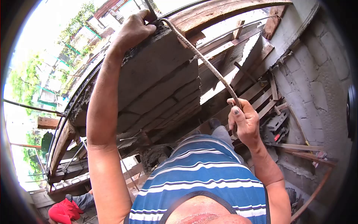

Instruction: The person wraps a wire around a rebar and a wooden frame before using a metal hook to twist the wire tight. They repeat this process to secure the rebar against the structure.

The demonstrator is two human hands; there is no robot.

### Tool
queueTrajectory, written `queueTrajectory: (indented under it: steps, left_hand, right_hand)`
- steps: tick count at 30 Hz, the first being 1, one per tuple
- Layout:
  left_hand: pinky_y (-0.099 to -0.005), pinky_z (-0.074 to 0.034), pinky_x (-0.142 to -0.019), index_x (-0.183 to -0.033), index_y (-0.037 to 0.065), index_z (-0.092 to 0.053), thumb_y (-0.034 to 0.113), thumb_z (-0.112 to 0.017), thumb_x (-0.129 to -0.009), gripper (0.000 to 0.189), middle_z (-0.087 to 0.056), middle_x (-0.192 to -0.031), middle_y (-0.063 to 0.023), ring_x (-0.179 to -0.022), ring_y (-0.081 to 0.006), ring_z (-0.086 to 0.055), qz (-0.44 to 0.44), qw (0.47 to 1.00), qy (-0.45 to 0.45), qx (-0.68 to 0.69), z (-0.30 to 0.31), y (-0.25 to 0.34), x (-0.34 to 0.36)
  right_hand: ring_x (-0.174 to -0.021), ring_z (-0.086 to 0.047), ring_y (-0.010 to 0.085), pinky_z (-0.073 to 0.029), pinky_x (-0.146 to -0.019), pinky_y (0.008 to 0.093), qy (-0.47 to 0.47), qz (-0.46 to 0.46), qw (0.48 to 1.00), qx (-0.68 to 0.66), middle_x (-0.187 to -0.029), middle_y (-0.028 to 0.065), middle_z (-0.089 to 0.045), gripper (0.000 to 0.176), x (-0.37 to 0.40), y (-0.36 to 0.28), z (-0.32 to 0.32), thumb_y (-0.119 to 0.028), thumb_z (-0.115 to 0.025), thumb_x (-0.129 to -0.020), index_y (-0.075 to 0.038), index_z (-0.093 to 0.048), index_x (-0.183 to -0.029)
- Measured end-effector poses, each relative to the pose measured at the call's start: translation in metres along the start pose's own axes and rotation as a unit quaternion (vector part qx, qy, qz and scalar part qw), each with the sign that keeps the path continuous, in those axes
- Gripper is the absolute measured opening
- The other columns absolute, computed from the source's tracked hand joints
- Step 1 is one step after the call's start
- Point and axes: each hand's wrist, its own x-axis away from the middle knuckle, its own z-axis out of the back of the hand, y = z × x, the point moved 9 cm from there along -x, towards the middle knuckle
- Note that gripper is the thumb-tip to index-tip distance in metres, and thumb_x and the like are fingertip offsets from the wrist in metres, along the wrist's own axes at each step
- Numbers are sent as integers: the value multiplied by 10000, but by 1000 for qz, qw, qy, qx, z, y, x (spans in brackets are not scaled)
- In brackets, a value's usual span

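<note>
My left hand (138, 30) is raised to the top edge of a grey concrete-block wall (156, 86). Its fingers are curled around a dark upright bar (150, 8); the grip is partly hidden. In my right hand (244, 123), lower and in front of my chest, is the end of a long steel rebar (209, 65), pinched between thumb and fingers. This rebar slants up to the wall top and bends over close to my left hand.
Wooden beams (220, 13) run above and beyond the wall. A plastered block wall (309, 82) stands at right, with loose planks (298, 147) below. Someone in a red top (64, 212) is at lower left. Houses and trees lie outside at left.
</note>
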Motion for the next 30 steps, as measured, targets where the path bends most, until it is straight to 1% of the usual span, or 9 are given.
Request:
queueTrajectory:
  steps: [3, 4, 8, 11, 13, 14, 17, 24, 30]
  left_hand:
    - [-360, -516, -911, -1164, 16, -682, 218, -620, -852, 377, -732, -1048, -165, -979, -247, -696, 29, 998, -43, 29, 4, 5, 2]
    - [-306, -494, -902, -1160, -7, -675, 240, -588, -912, 361, -727, -1023, -89, -941, -160, -660, 13, 998, -56, 18, 4, 5, 1]
    - [-331, -502, -892, -1167, -11, -674, 266, -566, -916, 389, -727, -1013, -128, -931, -208, -670, -22, 999, -18, 35, 8, -4, -3]
    - [-346, -507, -880, -1169, 4, -678, 262, -569, -910, 382, -723, -1001, -142, -918, -222, -671, -2, 999, -6, 38, 7, -9, -4]
    - [-356, -510, -871, -1172, 25, -685, 261, -574, -903, 375, -720, -993, -145, -909, -226, -669, 6, 999, -3, 40, 8, -9, -3]
    - [-362, -511, -868, -1170, 31, -688, 262, -577, -900, 373, -720, -986, -145, -905, -230, -669, 18, 999, -7, 34, 6, -10, -2]
    - [-379, -516, -872, -1174, 42, -692, 260, -585, -891, 373, -724, -973, -151, -904, -244, -679, 18, 999, -7, 31, 5, -8, -2]
    - [-382, -535, -877, -1169, 46, -705, 256, -618, -857, 386, -736, -977, -172, -903, -271, -706, 22, 999, 13, 20, 9, -2, 4]
    - [-375, -536, -873, -1165, 41, -701, 249, -621, -852, 384, -731, -969, -173, -899, -263, -703, 15, 999, 15, 25, 6, -6, 3]
  right_hand:
    - [-525, -437, 64, -361, -498, 231, -57, 32, 998, 10, -605, -14, -502, 393, 1, -3, 11, -292, -479, -1070, 61, -617, -1173]
    - [-536, -426, 63, -346, -508, 234, -56, -20, 998, 16, -599, -19, -481, 446, 1, -4, 16, -327, -446, -1077, 65, -632, -1180]
    - [-556, -459, 95, -391, -536, 262, -91, 15, 980, 176, -620, 23, -515, 420, -11, -55, 22, -320, -493, -1063, 61, -643, -1156]
    - [-591, -542, 191, -460, -582, 327, -86, 126, 918, 365, -694, 95, -583, 348, -20, -99, 15, -267, -573, -1024, 48, -651, -1150]
    - [-675, -608, 298, -502, -643, 394, -103, 283, 838, 455, -789, 151, -633, 312, -19, -129, 2, -216, -653, -962, 35, -658, -1147]
    - [-726, -627, 330, -508, -659, 414, -103, 236, 829, 497, -819, 153, -655, 321, -23, -138, -2, -192, -695, -913, 27, -666, -1145]
    - [-734, -631, 317, -505, -661, 418, -118, 264, 764, 576, -824, 152, -657, 338, -29, -160, -13, -190, -705, -899, 27, -666, -1154]
    - [-711, -611, 302, -493, -657, 418, -119, 282, 690, 656, -779, 131, -631, 371, -29, -193, -32, -215, -749, -851, 13, -679, -1136]
    - [-703, -598, 276, -483, -639, 410, -117, 280, 669, 679, -762, 113, -617, 362, -21, -205, -40, -211, -759, -832, 4, -690, -1115]
